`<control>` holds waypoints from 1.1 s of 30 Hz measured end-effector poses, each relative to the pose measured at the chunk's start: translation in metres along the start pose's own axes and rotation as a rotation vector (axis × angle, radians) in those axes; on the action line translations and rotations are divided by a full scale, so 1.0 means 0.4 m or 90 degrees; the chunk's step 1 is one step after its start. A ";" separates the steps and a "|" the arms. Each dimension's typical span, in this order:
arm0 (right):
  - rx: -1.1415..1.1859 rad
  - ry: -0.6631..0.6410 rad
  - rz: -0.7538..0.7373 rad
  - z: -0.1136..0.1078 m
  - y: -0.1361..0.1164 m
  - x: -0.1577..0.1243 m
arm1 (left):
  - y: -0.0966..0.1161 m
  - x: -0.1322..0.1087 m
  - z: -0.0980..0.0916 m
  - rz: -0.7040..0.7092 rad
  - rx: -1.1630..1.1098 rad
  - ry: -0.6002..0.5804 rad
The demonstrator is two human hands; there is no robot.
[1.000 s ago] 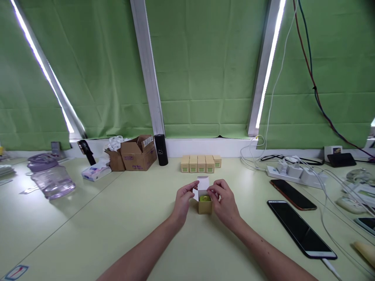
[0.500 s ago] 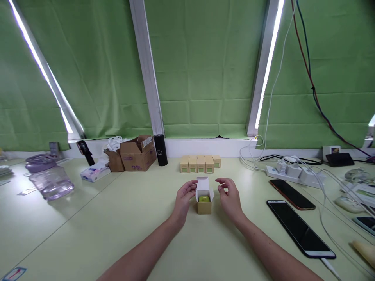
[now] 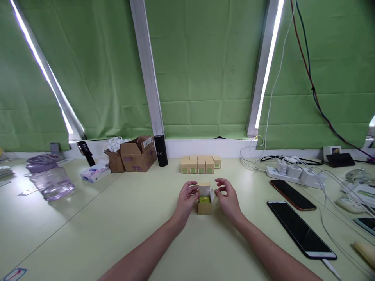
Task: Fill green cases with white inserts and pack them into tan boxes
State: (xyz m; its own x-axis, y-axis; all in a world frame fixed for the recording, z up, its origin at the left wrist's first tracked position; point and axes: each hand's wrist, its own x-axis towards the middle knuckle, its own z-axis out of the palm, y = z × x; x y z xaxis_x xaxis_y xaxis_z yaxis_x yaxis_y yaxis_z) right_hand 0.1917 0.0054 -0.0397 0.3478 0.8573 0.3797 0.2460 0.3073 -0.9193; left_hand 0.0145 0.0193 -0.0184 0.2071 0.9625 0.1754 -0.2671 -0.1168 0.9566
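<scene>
A small brown cardboard box (image 3: 204,209) stands on the table in front of me with its top up. Inside it lies a yellow-green item (image 3: 204,199) with a rounded top; its kind cannot be made out. The box's lid is partly bent over at the back, and a white side flap (image 3: 212,194) sticks out at the right. My left hand (image 3: 187,197) is at the box's left side, its curved fingers and thumb apart by the left flap. At the right flap is my right hand (image 3: 227,196), thumb close to the flap's edge and fingers loosely curled, apart.
Several similar closed boxes (image 3: 197,164) stand in a row behind. Leftward are a black cylinder (image 3: 161,150), a larger carton (image 3: 137,156), a tissue pack (image 3: 95,172) and a water jug (image 3: 51,179). Rightward lie phones (image 3: 301,229), a power strip (image 3: 293,176) and cables.
The box's lid, which stood upright with its white inside showing, has bent and sits lower. Both hands have come closer to the box's sides.
</scene>
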 end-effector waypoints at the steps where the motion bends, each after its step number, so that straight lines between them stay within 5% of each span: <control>1: 0.005 -0.004 -0.002 0.001 0.000 -0.001 | -0.002 0.000 0.000 -0.003 0.000 -0.002; 13: 0.045 -0.058 -0.001 0.006 -0.008 -0.014 | -0.020 -0.002 -0.001 -0.033 -0.021 -0.043; 22: 0.049 -0.057 -0.015 0.009 -0.012 -0.016 | -0.031 0.010 -0.008 0.115 0.109 0.001; 33: 0.029 -0.076 -0.017 0.009 -0.028 -0.024 | -0.028 0.011 -0.009 0.079 0.111 -0.018</control>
State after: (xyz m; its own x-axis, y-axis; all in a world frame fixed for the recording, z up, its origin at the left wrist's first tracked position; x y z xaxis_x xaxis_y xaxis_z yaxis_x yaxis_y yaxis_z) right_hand 0.1823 -0.0048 -0.0334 0.2311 0.8908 0.3913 0.2106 0.3468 -0.9140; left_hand 0.0152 0.0255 -0.0294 0.2097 0.9310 0.2987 -0.1257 -0.2772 0.9525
